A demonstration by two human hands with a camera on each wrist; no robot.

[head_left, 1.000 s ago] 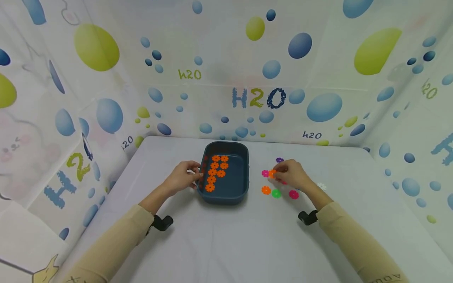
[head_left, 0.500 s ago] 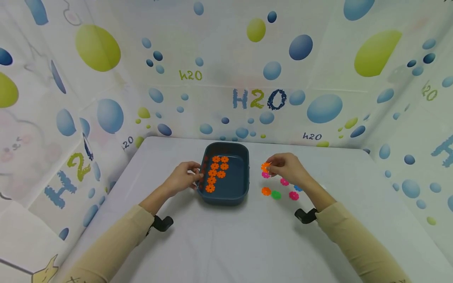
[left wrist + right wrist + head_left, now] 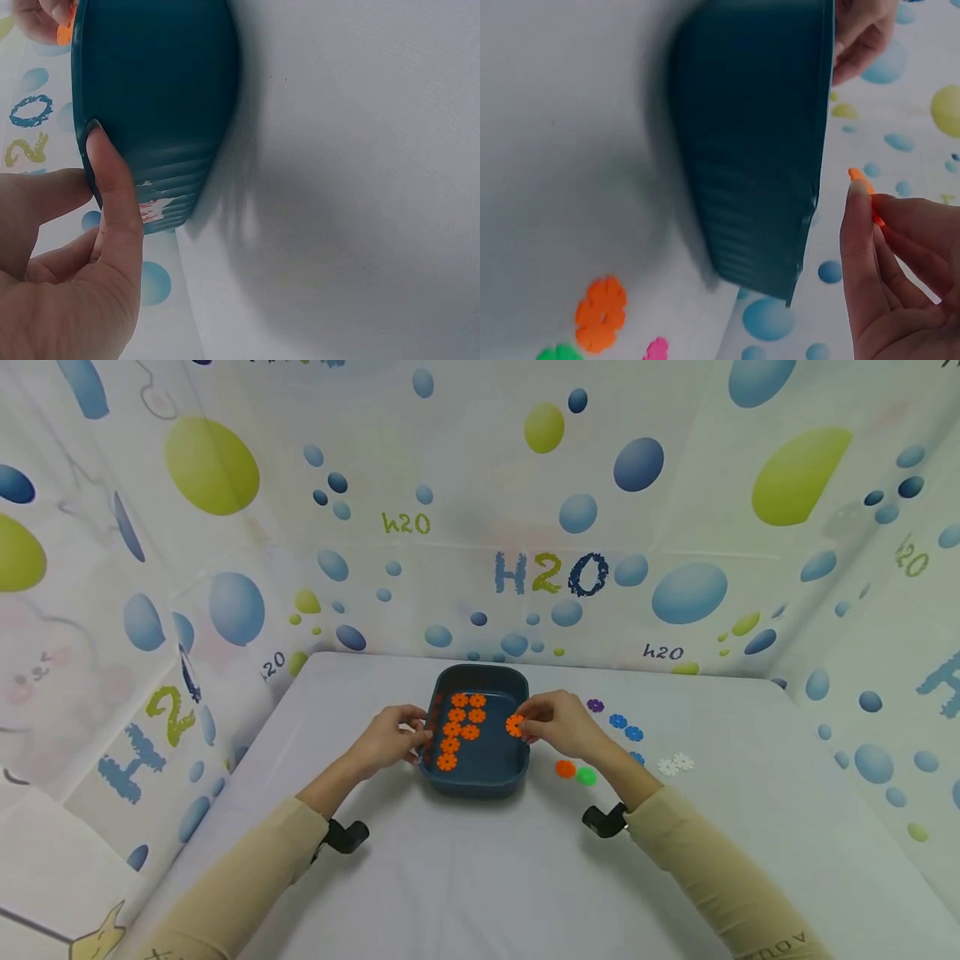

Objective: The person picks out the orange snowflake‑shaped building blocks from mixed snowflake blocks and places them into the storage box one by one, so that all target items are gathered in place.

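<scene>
A dark teal plastic basin (image 3: 491, 781) stands on the white-covered table, with several orange flower-shaped discs (image 3: 450, 728) lying along the left half of its floor. My left hand (image 3: 386, 737) pinches the basin's left rim; in the left wrist view the thumb (image 3: 116, 187) lies along the outer wall and fingers curl over the edge. Over the right rim, my right hand (image 3: 558, 724) pinches one more orange flower-shaped disc (image 3: 514, 725) between thumb and fingertips. The right wrist view shows this held disc (image 3: 866, 193) edge-on, level with the rim.
Right of the basin lie loose flower discs: an orange one (image 3: 566, 768), a green one (image 3: 587, 776), a purple one (image 3: 595, 705), several blue ones (image 3: 633, 733) and white ones (image 3: 682, 762). A pink one (image 3: 656, 349) shows in the right wrist view. Printed curtains (image 3: 480, 527) surround the table.
My right hand has lifted the orange disc from the loose pieces and carried it left to the basin's right rim. The left hand keeps its hold on the left rim.
</scene>
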